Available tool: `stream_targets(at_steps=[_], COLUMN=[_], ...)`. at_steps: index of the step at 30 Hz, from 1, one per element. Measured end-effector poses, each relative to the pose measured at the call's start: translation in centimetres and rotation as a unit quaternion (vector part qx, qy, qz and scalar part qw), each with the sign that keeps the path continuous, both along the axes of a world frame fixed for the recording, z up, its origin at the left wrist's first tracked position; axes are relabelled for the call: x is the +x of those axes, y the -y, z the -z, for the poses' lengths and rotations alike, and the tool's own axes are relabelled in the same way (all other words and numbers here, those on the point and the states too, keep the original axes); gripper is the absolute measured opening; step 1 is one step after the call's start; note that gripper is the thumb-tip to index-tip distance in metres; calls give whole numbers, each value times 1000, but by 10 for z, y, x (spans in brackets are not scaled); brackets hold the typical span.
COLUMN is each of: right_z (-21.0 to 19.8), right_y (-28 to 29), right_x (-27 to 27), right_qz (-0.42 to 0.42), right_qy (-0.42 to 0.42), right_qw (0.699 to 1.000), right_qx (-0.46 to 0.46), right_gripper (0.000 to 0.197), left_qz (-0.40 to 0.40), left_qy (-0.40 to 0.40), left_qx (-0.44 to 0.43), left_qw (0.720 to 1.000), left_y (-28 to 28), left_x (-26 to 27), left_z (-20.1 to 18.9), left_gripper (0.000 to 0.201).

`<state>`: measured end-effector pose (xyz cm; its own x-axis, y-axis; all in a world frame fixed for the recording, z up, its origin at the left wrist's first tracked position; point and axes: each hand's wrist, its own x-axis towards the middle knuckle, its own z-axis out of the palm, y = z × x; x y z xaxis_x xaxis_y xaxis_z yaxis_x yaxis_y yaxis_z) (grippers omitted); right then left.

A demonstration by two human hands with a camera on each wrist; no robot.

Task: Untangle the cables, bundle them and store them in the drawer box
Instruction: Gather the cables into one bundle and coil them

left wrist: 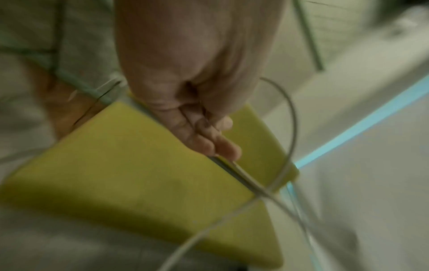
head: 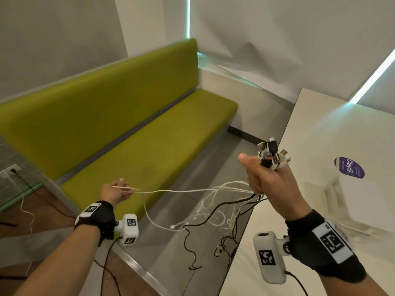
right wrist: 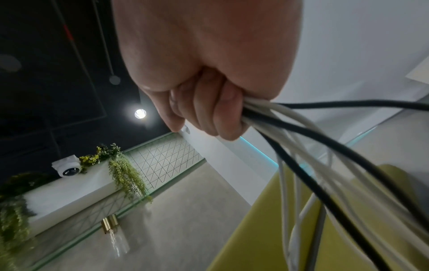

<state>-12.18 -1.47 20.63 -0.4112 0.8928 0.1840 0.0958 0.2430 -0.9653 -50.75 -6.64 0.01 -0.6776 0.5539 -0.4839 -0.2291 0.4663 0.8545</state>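
Note:
My right hand point(head: 265, 176) is raised in a fist round a bunch of white and black cables point(head: 215, 208). Their plug ends point(head: 272, 153) stick up out of the top of the fist. In the right wrist view the fingers point(right wrist: 209, 113) curl round the strands point(right wrist: 308, 146) that run out and down. The loose lengths hang tangled toward the floor. My left hand point(head: 116, 192) is out to the left and pinches one white cable point(head: 171, 191), stretched almost level from the bunch. The left wrist view, blurred, shows that cable point(left wrist: 236, 170) leaving the fingertips point(left wrist: 223, 148).
A green bench point(head: 136, 142) with a backrest runs along the wall behind the cables. A white table point(head: 320, 146) with a purple sticker point(head: 349, 167) and a white box point(head: 367, 201) stands at the right. A wall socket point(head: 10, 169) with a black lead sits at far left.

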Motion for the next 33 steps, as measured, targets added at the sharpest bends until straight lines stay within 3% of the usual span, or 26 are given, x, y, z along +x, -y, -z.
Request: stream_targets(at_steps=[3,6,8,10,12,14,16,18,20,23,27,29,31,33], right_z=[5,8,9,10,12,14,18,21,24,27,34,36,35,35], right_y=[-1,-2,-5,-10,-14,-16,-16,-15,-13,-8,-1,2,3,0], right_x=[3,3,4,8,14,19,19,15,9,-4,-18,-22,-22,-17], right_qz=[19,30,45,64,78,87,93,98,103,84,59,53,53,52], right_qy=[17,7,9,33,43,58,78,91,100,101,89,86,91,114], right_qw=[1000,1000,999,997,996,994,992,990,987,987,992,993,993,990], right_qx=[3,-3,-2,8,9,14,29,47,77,96,65,62,61,63], right_gripper=[54,53,52,52,51,49,48,49,50,50,50,50,50,49], left_qz=[-40,38,54,-10,-102,-164,-169,-88,55,263,306,313,381,429], left_qy=[142,176,199,223,224,196,147,83,42,39,161,191,106,-90], left_qx=[79,105,136,200,232,199,137,71,40,19,91,104,27,-76], left_qw=[986,978,969,954,941,946,965,990,997,964,934,924,918,896], left_y=[2,2,1,1,2,5,8,9,7,1,-6,-9,-16,-22], left_x=[5,19,22,11,-5,-17,-24,-25,-13,27,86,108,121,118], left_z=[0,-9,-12,-10,-11,-16,-20,-22,-26,-35,-36,-39,-46,-56], left_gripper=[32,43,33,22,24,31,34,31,19,17,23,16,39,71])
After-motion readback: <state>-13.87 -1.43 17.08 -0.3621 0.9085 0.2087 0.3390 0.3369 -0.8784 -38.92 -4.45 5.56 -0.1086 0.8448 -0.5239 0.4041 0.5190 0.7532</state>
